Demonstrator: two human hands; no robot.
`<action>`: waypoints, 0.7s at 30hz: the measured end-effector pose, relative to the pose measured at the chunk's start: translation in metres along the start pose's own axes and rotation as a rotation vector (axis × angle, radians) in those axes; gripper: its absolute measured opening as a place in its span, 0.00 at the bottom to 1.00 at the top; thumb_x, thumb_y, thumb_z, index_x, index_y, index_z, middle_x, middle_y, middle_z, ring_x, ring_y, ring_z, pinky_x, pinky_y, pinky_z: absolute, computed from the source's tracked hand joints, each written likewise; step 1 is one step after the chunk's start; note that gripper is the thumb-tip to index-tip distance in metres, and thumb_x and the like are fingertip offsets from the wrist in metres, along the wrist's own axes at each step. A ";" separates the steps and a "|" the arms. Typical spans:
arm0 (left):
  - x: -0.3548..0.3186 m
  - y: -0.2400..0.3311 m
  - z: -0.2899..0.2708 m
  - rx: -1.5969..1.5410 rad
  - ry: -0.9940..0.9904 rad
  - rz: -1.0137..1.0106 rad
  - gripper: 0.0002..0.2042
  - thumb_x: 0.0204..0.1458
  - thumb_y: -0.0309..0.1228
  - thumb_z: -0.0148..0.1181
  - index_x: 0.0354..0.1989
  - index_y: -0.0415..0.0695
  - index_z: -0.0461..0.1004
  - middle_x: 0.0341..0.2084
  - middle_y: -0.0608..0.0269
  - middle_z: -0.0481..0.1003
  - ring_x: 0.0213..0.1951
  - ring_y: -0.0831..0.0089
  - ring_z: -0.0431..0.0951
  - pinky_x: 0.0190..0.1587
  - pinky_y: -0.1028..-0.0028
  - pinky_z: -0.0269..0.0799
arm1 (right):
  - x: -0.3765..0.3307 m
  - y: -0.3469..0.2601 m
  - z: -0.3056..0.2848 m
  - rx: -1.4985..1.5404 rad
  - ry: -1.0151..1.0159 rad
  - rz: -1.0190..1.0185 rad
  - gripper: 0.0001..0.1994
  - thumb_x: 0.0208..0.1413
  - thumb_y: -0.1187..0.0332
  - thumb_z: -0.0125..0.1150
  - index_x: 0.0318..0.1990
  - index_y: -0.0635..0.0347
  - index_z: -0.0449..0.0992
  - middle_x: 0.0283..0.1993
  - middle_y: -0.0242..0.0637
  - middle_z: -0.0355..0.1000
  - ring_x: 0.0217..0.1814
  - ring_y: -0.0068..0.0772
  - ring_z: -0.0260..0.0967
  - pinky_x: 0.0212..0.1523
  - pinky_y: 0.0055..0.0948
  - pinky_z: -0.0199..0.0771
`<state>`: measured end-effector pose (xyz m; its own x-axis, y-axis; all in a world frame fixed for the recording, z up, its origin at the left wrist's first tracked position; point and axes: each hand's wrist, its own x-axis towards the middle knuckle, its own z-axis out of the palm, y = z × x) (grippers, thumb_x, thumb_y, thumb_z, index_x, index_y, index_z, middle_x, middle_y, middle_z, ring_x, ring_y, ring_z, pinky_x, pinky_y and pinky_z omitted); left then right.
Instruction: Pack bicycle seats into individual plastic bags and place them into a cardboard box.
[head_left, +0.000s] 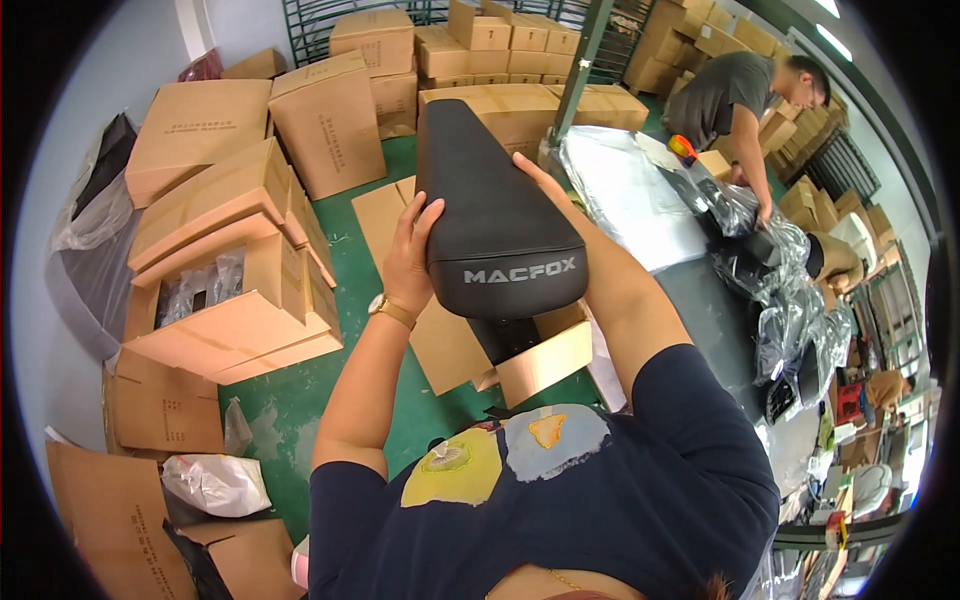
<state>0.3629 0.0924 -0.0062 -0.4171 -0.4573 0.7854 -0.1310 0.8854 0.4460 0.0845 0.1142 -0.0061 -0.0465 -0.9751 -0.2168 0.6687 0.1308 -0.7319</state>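
Observation:
A long black padded bike seat [490,200] is held up in front of me, its wide end nearest my chest and pale lettering on that end. My left hand [408,252] grips its left side, fingers bent against the cover. On the far right side my right hand [545,185] presses on the seat; most of its fingers are hidden behind it. Below the seat stands an open cardboard box [548,368] with its flaps spread. Something black shows inside that box, partly covered by the seat.
Stacked cartons [200,130] line the left and back. An open carton [230,330] holds plastic-wrapped items. To the right, a worktable [690,300] carries plastic sheeting and bagged black parts [770,260]; a co-worker [720,100] leans over it. A green post [583,70] rises behind.

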 end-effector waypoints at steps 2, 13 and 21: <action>-0.004 -0.002 0.001 -0.027 -0.021 -0.028 0.28 0.47 0.21 0.53 0.58 0.61 0.60 0.58 0.59 0.60 0.51 0.56 0.70 0.43 0.68 0.74 | 0.001 0.002 -0.005 -0.037 0.026 -0.014 0.26 0.52 0.49 0.57 0.47 0.64 0.72 0.43 0.41 0.73 0.40 0.34 0.72 0.43 0.29 0.72; -0.032 0.008 0.025 -0.643 -0.074 -0.244 0.28 0.46 0.22 0.57 0.59 0.45 0.58 0.56 0.53 0.61 0.56 0.60 0.65 0.58 0.70 0.61 | -0.068 0.016 -0.002 -0.325 0.316 -0.127 0.28 0.51 0.46 0.56 0.49 0.62 0.72 0.43 0.40 0.73 0.42 0.29 0.71 0.40 0.25 0.71; -0.059 0.033 0.004 -1.252 -0.245 -1.135 0.16 0.47 0.23 0.51 0.47 0.35 0.69 0.41 0.58 0.74 0.42 0.62 0.76 0.40 0.63 0.76 | -0.204 -0.003 -0.038 -1.282 0.086 -0.342 0.30 0.45 0.50 0.65 0.53 0.57 0.69 0.36 0.34 0.65 0.37 0.28 0.62 0.38 0.24 0.62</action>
<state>0.3794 0.1491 -0.0401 -0.7535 -0.6360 -0.1665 0.2458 -0.5074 0.8259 0.0636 0.3194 0.0159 -0.1496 -0.9843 0.0939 -0.5522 0.0044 -0.8337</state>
